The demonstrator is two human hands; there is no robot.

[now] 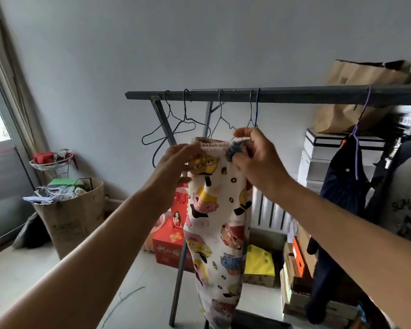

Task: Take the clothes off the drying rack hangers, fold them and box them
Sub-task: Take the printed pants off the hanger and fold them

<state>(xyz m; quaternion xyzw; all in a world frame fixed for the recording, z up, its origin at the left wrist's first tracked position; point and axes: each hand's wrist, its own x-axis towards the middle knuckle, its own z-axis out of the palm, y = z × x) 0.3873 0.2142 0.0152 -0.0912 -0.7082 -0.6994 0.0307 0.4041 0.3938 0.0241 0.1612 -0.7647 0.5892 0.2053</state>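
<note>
While both arms reach up toward the middle of the frame, the left hand [173, 162] pinches the left side of the waistband on a pair of cartoon-print kids' pants [217, 222], and the right hand [254, 160] is closed on the right side of the waistband around something blue that's too blurred to make out. The pants hang straight down from the hands, just under the dark rail of the drying rack [282, 94] that crosses the upper middle. A few bare wire hangers [176, 124] dangle off the rail right above the hands. Further right on the rail, a purple hanger [358, 129] carries a dark top [342, 186] at the right edge of the frame. Container-wise: lower left has a tall cardboard box [74, 217] stuffed to the brim with papers and a green packet on top. Behind it a wire basket [51, 161] on a stand holds something red. Behind the pants, low center, sits a red gift box [167, 248], with a yellow bag [259, 260] just right of it. Upper right, a brown paper bag [356, 91] sits on a stack of white boxes [318, 157]; can't tell what's in any of those. More shoebox-type boxes [299, 264] are piled at the lower right, lids shut.
</note>
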